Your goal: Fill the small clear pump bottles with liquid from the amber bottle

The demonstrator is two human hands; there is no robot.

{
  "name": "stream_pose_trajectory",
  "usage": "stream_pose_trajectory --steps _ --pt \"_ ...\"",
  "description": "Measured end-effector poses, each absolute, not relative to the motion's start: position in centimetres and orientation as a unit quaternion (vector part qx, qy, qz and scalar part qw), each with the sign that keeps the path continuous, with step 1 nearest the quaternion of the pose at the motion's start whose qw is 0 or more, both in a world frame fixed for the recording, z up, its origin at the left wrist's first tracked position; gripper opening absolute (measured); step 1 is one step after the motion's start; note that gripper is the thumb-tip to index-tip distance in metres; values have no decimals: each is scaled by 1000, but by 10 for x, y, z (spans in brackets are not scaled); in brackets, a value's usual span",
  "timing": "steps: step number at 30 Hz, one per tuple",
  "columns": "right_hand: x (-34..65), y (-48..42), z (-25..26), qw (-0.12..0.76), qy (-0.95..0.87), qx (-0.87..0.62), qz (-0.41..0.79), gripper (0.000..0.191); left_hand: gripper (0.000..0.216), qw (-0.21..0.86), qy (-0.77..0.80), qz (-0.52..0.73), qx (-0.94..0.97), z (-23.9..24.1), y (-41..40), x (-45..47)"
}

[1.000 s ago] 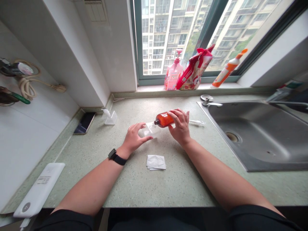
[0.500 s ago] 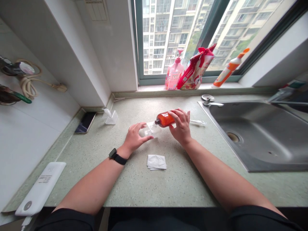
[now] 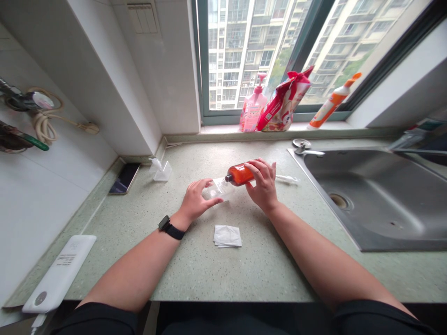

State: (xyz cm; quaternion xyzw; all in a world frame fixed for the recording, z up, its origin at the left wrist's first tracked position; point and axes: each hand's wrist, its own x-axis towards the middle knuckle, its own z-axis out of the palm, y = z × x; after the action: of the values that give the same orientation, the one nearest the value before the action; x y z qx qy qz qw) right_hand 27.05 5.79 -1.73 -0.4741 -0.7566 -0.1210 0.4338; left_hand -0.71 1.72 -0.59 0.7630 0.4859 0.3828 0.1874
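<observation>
Hardly anything's shifted on my feed since half a second ago: the camera has tipped up a touch, so more of the light switch (image 3: 142, 18) shows, while both hands keep the same pose.

My left hand (image 3: 198, 197) has its fingers in a wide C around a clear container (image 3: 218, 189), thumb on the near side, the other fingers on the far side, so they're only partly closed. It's so see-through I can't tell whether it's upright or tilted, or what's in it.

My right hand (image 3: 262, 182) has its fingers curled over the back end of an orange-brown bottle (image 3: 239, 174). That one's tipped almost on its side, cap off, dark neck pointing left at the container's right edge. Can't make out if the two touch or if anything's coming out.

Just this side of the container, some folded white tissue (image 3: 227, 236) lies on the worktop (image 3: 195, 272). Further left there's a small clear box with a white pump (image 3: 157, 164) at it, then a phone (image 3: 125, 178) by the wall. Behind the right hand some clear plastic thing (image 3: 288, 179) lies near the sink (image 3: 394, 190), too blurry to name.
</observation>
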Motion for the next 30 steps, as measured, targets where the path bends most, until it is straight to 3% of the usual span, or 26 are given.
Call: stream_pose_trajectory --steps 30 --pt "271 60 -19 438 -757 -462 -148 70 73 192 492 373 762 -6 18 -8"
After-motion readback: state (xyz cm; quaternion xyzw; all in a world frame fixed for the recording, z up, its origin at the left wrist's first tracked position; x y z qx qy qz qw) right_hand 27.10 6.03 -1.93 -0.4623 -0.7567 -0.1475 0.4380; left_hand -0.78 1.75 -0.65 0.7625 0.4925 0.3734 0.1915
